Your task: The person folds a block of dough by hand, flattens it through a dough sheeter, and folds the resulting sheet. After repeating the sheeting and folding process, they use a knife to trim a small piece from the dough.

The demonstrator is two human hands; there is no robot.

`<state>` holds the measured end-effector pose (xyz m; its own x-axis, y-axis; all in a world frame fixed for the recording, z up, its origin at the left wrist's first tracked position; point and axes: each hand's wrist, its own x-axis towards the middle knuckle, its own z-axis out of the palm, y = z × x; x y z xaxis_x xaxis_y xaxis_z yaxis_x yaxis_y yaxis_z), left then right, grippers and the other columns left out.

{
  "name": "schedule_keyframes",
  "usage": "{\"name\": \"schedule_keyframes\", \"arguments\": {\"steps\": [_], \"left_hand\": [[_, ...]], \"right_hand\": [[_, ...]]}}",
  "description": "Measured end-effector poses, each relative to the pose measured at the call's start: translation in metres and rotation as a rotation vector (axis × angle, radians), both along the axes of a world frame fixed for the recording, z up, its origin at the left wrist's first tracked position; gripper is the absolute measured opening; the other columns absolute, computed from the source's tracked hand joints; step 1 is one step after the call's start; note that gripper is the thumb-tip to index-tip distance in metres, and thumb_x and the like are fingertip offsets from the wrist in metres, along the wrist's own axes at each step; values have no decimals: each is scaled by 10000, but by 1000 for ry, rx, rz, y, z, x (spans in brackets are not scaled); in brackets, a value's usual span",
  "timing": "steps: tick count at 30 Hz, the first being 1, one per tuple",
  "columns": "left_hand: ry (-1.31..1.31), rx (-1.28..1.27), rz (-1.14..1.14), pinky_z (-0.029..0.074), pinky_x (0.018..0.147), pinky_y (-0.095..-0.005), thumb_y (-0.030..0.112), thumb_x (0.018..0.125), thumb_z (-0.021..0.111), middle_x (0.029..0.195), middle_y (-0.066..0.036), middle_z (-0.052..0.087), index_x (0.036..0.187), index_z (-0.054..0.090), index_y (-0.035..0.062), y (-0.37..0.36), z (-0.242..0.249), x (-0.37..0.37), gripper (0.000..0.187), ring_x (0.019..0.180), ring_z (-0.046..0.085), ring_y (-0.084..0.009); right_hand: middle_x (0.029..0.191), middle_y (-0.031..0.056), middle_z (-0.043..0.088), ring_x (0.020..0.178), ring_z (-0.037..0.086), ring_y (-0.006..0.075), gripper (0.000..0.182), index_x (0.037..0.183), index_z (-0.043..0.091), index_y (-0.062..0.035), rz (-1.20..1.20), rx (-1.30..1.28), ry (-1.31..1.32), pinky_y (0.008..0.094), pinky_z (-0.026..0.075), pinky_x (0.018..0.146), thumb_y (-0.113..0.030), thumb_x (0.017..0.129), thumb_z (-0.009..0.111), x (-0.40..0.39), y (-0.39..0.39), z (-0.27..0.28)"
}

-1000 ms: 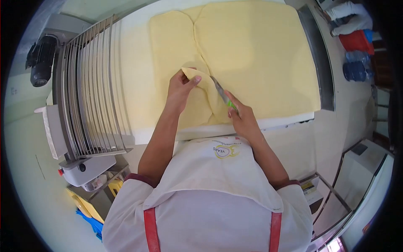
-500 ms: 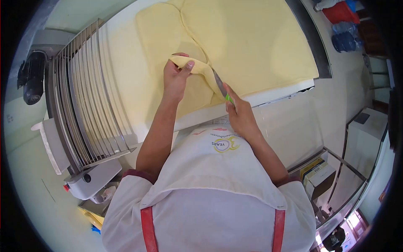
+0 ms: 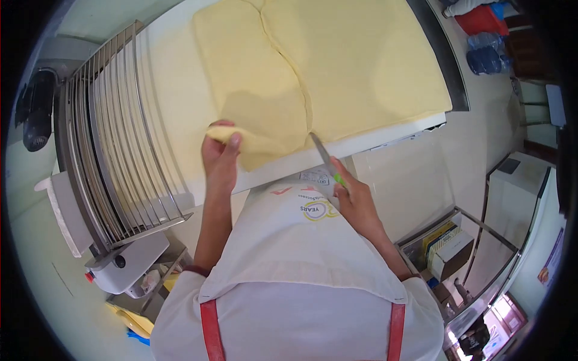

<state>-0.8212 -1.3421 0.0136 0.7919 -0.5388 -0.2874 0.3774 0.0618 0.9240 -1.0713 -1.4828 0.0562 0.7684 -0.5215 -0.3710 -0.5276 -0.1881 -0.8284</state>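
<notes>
A pale yellow dough sheet [image 3: 361, 66] is spread over the white work surface, and a narrower dough piece [image 3: 247, 66] lies to its left, a cut line between them. My left hand [image 3: 221, 157] pinches the lifted, folded near-left corner of the narrower piece, thumb on top. In my right hand [image 3: 357, 204] is a knife [image 3: 324, 151] with a green handle. Its tip touches or sits just over the near end of the cut line, close to the front edge of the surface.
Left of the dough stands a metal wire guard [image 3: 129, 138] on a machine with a dark motor [image 3: 41, 114]. A metal rack with a box [image 3: 448, 249] is at the lower right. Blue water bottles [image 3: 484, 57] stand on the floor at the upper right.
My left hand has moved left and nearer my body with the dough corner. The knife has come down along the cut to the near edge, and the cut line now shows further down.
</notes>
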Motion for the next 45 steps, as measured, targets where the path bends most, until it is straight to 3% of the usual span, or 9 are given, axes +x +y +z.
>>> {"name": "schedule_keyframes", "arguments": {"steps": [3,6,15,20,26,31,35,41,45], "left_hand": [[-61,36,34,465,808,-266,76,861,677,1015,-34,583,1165,507,43,24,28,6,350,930,580,-123],[-121,27,-14,468,822,-267,108,838,713,1016,-41,592,1139,526,26,25,62,11,364,933,579,-114],[131,-226,-250,482,837,-263,61,846,692,1009,-31,614,1209,513,14,-80,68,-18,408,923,589,-106],[206,-86,-173,501,836,-279,53,859,678,1036,-59,636,1236,500,0,-99,36,-33,420,959,614,-132],[433,-372,-17,510,854,-314,112,929,589,1055,-97,646,1240,500,-5,-146,31,-43,344,995,635,-178],[164,-149,-249,512,820,-308,179,934,593,1057,-108,652,1184,541,-23,-144,24,-14,325,957,638,-173],[179,-31,-640,506,756,-282,215,929,612,985,-96,668,1127,575,-30,-138,23,15,317,874,636,-143],[111,281,-473,512,653,-286,199,909,624,825,-92,670,953,634,-18,-139,11,19,221,690,616,-137],[-104,598,-426,482,603,-249,240,909,646,716,-51,630,915,635,-17,-136,3,18,257,628,592,-98]], "right_hand": [[862,122,635,655,586,159,582,1424,402,-88,-303,91,36,289,480,609,31,860,481,-8,-23,18],[788,18,576,607,466,34,487,1307,519,-71,-615,193,-337,213,408,522,38,833,538,9,-57,8],[775,-22,571,655,485,48,260,1008,640,-5,58,475,-416,205,421,595,-78,781,744,90,-97,-1],[764,-16,587,692,529,59,211,958,648,-3,-19,399,-152,216,439,610,-99,799,747,90,-124,-7],[784,-16,586,666,506,50,219,994,623,-11,-169,494,-145,211,426,593,-114,830,727,117,-131,-11],[800,6,592,575,466,40,268,1063,593,-4,-121,327,-151,205,384,506,-175,880,686,121,-155,-36],[720,10,569,463,397,52,236,945,598,-10,-153,703,-294,223,307,407,-209,867,699,147,-179,-21],[614,-27,486,469,411,59,257,792,540,-44,-32,344,-172,229,318,424,-196,809,747,171,-182,-41],[695,47,574,568,525,139,250,916,575,11,65,53,-129,285,426,539,-165,812,719,175,-182,-42]]}}
